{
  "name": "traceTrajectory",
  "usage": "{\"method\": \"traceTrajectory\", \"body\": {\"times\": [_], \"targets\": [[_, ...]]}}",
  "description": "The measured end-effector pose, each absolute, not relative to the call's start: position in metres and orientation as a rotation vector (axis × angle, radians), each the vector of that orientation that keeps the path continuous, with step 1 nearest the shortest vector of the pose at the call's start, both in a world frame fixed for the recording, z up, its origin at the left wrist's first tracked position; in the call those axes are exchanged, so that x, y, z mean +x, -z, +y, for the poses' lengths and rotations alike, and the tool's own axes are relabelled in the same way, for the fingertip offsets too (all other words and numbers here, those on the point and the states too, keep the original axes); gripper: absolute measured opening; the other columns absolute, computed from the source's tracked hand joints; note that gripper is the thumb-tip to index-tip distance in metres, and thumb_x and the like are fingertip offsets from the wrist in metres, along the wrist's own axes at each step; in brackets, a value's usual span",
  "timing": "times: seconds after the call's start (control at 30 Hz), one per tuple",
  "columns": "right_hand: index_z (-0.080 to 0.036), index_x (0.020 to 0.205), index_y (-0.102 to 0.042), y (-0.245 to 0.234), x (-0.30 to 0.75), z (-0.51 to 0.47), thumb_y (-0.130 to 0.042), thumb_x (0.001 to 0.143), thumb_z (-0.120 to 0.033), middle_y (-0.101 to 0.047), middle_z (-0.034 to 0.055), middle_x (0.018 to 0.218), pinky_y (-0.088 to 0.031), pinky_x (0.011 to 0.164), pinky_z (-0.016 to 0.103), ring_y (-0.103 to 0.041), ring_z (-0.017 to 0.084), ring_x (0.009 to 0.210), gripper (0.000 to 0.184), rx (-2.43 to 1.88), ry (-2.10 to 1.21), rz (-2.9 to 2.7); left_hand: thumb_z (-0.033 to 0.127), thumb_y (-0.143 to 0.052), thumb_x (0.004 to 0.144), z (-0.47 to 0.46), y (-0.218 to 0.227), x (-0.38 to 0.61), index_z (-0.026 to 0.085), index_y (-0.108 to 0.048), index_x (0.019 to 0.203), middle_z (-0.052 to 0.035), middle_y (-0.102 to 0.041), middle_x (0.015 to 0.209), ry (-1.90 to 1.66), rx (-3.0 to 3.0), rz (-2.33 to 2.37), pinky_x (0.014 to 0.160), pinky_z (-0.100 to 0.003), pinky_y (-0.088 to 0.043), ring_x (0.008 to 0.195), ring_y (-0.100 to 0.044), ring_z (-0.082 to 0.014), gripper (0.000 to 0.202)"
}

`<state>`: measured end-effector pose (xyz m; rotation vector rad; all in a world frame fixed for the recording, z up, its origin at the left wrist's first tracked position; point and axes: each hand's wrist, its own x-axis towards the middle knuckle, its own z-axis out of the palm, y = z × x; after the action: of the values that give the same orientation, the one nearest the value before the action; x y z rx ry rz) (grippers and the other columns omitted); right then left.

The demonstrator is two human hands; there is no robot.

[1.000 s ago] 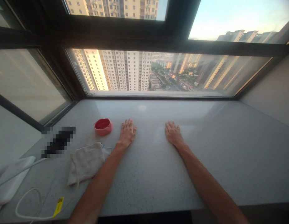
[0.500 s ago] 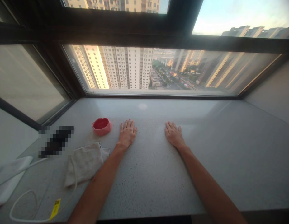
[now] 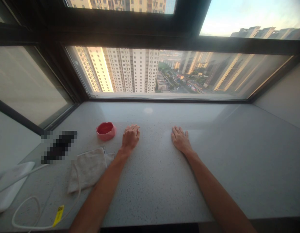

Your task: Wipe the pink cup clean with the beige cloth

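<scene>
Both the left hand (image 3: 130, 137) and the right hand (image 3: 180, 139) were empty on the table (image 3: 155, 194). The left, with fingers a little curled, was just beside a small pink dish (image 3: 105, 131), and the right lay flat and open, farther from the dish.

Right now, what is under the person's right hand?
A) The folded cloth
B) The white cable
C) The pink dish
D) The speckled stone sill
D: the right hand lies flat on the speckled stone sill, well apart from the other objects.
</scene>
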<state>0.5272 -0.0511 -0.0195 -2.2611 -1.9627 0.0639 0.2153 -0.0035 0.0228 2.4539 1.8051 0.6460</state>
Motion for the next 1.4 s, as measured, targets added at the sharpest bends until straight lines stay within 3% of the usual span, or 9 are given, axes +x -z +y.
{"method": "traceTrajectory", "body": {"times": [0.13,0.23,0.3,0.43,0.83,1.0,1.1,1.27,1.4], "targets": [[-0.016,0.17,-0.037,0.02,0.527,-0.051,-0.022,0.113,-0.036,-0.03,0.0132,0.18,-0.016,0.133,0.069,-0.022,0.033,0.168,0.063,-2.261,-0.07,-1.969,0.031,-0.042,0.109,0.002,-0.055,0.175,0.02,-0.066,0.146,-0.0112,-0.054,0.166,-0.995,2.416,2.099,0.138,-0.065,-0.016,0.165,-0.032,-0.0326,0.045],[-0.015,0.171,-0.036,0.019,0.527,-0.051,-0.022,0.112,-0.036,-0.03,0.0137,0.18,-0.016,0.132,0.07,-0.022,0.033,0.168,0.064,-2.257,-0.071,-1.971,0.053,-0.06,0.102,0.006,-0.065,0.136,0.02,-0.06,0.151,-0.0179,-0.044,0.172,-0.938,2.16,2.419,0.126,-0.074,-0.034,0.164,-0.024,-0.0467,0.059],[-0.014,0.17,-0.036,0.019,0.526,-0.051,-0.022,0.112,-0.036,-0.03,0.014,0.18,-0.016,0.132,0.07,-0.023,0.034,0.168,0.064,-2.253,-0.073,-1.963,0.059,-0.066,0.098,0.008,-0.063,0.117,0.016,-0.058,0.151,-0.0233,-0.049,0.165,-0.737,2.052,2.477,0.115,-0.072,-0.048,0.155,-0.037,-0.0525,0.069],[-0.013,0.169,-0.039,0.02,0.523,-0.049,-0.024,0.112,-0.035,-0.033,0.0153,0.179,-0.016,0.132,0.07,-0.025,0.034,0.167,0.063,-2.241,-0.049,-1.94,0.052,-0.062,0.1,0.006,-0.058,0.123,0.013,-0.059,0.148,-0.0239,-0.059,0.151,-0.568,2.061,2.44,0.101,-0.062,-0.059,0.135,-0.055,-0.0479,0.061],[-0.018,0.168,-0.04,0.02,0.529,-0.049,-0.028,0.112,-0.039,-0.034,0.0109,0.179,-0.015,0.135,0.063,-0.026,0.027,0.167,0.062,-2.21,-0.085,-1.881,0.057,-0.068,0.098,-0.049,-0.045,0.342,0.021,-0.055,0.153,-0.0195,-0.053,0.161,-0.57,2.52,1.585,0.109,-0.056,-0.056,0.143,-0.051,-0.0399,0.067],[-0.019,0.169,-0.04,0.019,0.528,-0.05,-0.028,0.112,-0.04,-0.034,0.0099,0.179,-0.013,0.135,0.063,-0.025,0.028,0.168,0.062,-2.201,-0.115,-1.877,0.065,-0.046,0.106,-0.062,-0.062,0.271,0.024,-0.038,0.169,-0.0124,-0.032,0.179,-0.68,2.591,1.555,0.133,-0.06,-0.032,0.167,-0.025,-0.036,0.075],[-0.016,0.169,-0.039,0.019,0.524,-0.051,-0.026,0.112,-0.037,-0.034,0.0111,0.179,-0.014,0.134,0.065,-0.026,0.03,0.167,0.062,-2.203,-0.088,-1.891,0.05,-0.036,0.11,-0.082,-0.051,0.167,0.016,-0.047,0.164,-0.0152,-0.043,0.174,-0.677,2.512,1.918,0.135,-0.055,-0.028,0.165,-0.032,-0.0344,0.065],[-0.016,0.169,-0.039,0.02,0.519,-0.05,-0.024,0.112,-0.035,-0.033,0.0135,0.179,-0.016,0.133,0.067,-0.026,0.031,0.167,0.062,-2.24,-0.024,-1.911,0.043,-0.031,0.106,-0.138,0.003,0.06,0.002,-0.055,0.156,-0.0292,-0.051,0.165,-0.411,2.279,2.36,0.13,-0.071,-0.029,0.162,-0.036,-0.0464,0.069],[-0.016,0.169,-0.039,0.02,0.519,-0.05,-0.024,0.111,-0.035,-0.033,0.0135,0.179,-0.016,0.133,0.068,-0.026,0.032,0.167,0.062,-2.238,-0.032,-1.912,0.042,-0.041,0.107,-0.19,0.028,0.142,0.018,-0.047,0.165,-0.0178,-0.048,0.17,-0.566,2.504,1.961,0.133,-0.07,-0.028,0.164,-0.037,-0.04,0.064]]}}
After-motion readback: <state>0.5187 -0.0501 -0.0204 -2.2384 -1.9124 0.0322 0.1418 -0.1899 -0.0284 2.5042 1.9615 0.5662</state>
